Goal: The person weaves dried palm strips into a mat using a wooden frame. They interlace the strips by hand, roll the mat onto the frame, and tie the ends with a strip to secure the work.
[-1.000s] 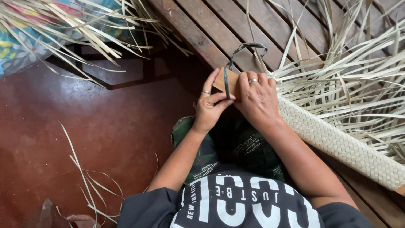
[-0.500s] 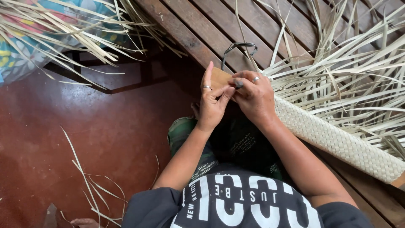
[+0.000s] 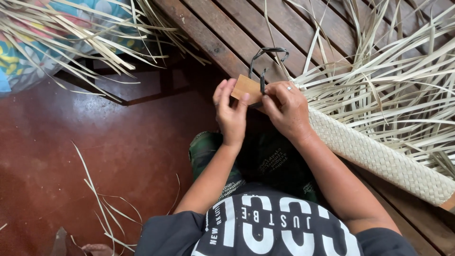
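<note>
While the person's dark printed shirt (image 3: 265,227) fills the bottom edge of the view, both bare forearms reach up from it toward the middle of the frame. Beneath the arms lies a lap covered in green patterned cloth (image 3: 208,149). The left hand (image 3: 231,111) is curled around a small flat wooden block (image 3: 246,88), its fingertips pressing on the block's near face and left edge. The right hand (image 3: 286,108), wearing a ring, is closed on the block's right end, thumb and forefinger pinching where a dark cord (image 3: 268,53) meets the wood. That cord rises from the block in a loop that stands above both hands. Just right of the right wrist, a tightly woven pale mat strip (image 3: 379,154) runs diagonally down toward the lower right corner, lying on a slatted wooden platform (image 3: 222,33). Loose palm-leaf strips (image 3: 393,80) fan out from the strip's upper edge across the slats. To the left, a reddish-brown floor (image 3: 71,156) carries a few stray leaf slivers (image 3: 99,199). Farthest off, at the upper left, another bundle of dry strips (image 3: 71,31) lies over a bright flowered cloth (image 3: 14,61).
</note>
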